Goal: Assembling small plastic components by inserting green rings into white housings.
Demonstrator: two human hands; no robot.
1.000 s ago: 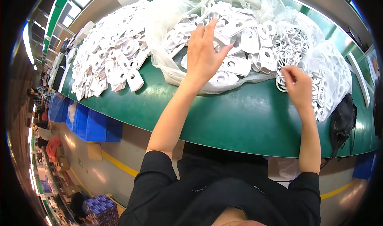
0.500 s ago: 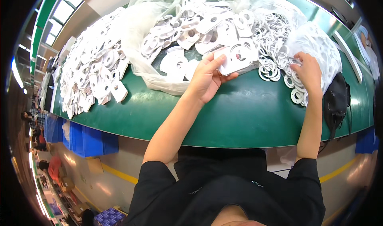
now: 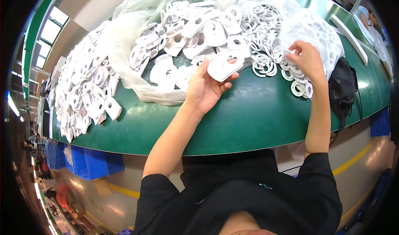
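Observation:
My left hand is closed around a flat white plastic plate with a rounded outline. Skin shows through the plate's round hole, and some fingertips come out past its right edge. My right hand is at the loose white rings. Its thumb and forefinger are bent but apart, and no ring can be made out between them. Behind my left hand, similar white plates lie heaped in an opened clear plastic bag.
A large pile of white plates spreads over the left of the green table. On the right are a bagful of rings, a black pouch and a long white bar. Blue bins stand below the table edge.
The plate in my left hand has turned and moved slightly left and down, and its raised ring-shaped outline no longer shows. My right hand stays by the rings. The whole view has shifted.

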